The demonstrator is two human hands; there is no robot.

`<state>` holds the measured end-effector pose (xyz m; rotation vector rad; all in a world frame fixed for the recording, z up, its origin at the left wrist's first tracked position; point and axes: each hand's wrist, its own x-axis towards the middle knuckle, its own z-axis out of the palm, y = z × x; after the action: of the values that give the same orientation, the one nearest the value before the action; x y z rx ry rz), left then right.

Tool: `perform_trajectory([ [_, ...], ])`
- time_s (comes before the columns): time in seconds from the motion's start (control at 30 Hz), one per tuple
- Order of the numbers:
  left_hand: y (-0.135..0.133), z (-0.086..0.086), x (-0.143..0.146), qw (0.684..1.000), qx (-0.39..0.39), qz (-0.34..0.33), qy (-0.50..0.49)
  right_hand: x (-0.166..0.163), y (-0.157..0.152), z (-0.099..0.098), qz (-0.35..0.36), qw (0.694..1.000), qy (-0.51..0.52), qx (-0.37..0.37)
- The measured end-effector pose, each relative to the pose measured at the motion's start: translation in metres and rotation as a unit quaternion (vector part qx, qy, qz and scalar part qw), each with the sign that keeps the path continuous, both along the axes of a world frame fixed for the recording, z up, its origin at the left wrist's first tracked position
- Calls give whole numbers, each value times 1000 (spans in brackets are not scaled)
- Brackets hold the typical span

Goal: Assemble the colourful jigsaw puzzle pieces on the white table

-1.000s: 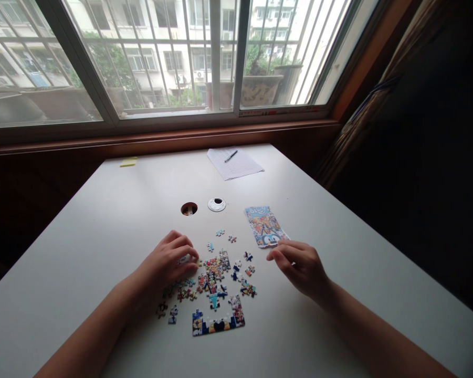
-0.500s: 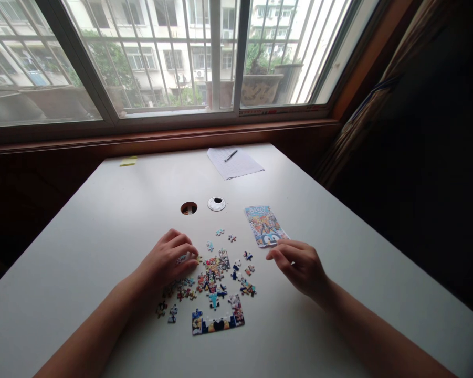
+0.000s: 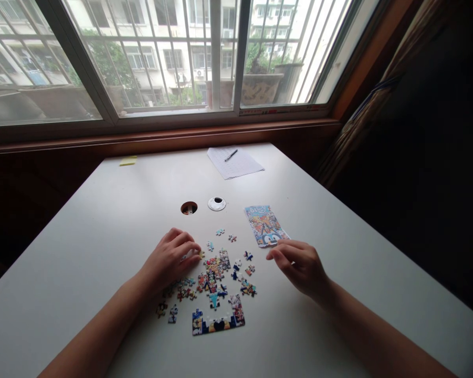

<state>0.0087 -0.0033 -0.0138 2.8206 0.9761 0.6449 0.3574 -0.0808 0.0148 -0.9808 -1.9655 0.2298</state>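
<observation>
Only a short bottom-edge strip (image 3: 218, 321) of the jigsaw is joined; most loose pieces (image 3: 216, 273) lie scattered between the hands. The left hand (image 3: 169, 260) pinches a piece (image 3: 200, 255) at its fingertips. The right hand (image 3: 301, 266) rests curled, empty, just below the reference picture (image 3: 265, 226).

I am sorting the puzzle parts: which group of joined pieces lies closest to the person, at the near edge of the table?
The joined strip, a blue and dark edge section, below all the loose pieces. It alone forms a straight-sided block; both hands lie farther away.
</observation>
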Motion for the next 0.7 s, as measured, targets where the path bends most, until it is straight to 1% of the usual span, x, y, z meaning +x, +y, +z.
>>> perform_trajectory([
  [0.23,2,-2,-1,1000,6,-4,-3,0,1,0,-1,1000,-4,3],
  [0.6,2,1,-3,1000,-2,0,-16,0,0,-2,-5,1000,-9,6],
  [0.7,4,5,-6,999,0,7,-41,1,0,-3,-6,1000,-11,4],
])
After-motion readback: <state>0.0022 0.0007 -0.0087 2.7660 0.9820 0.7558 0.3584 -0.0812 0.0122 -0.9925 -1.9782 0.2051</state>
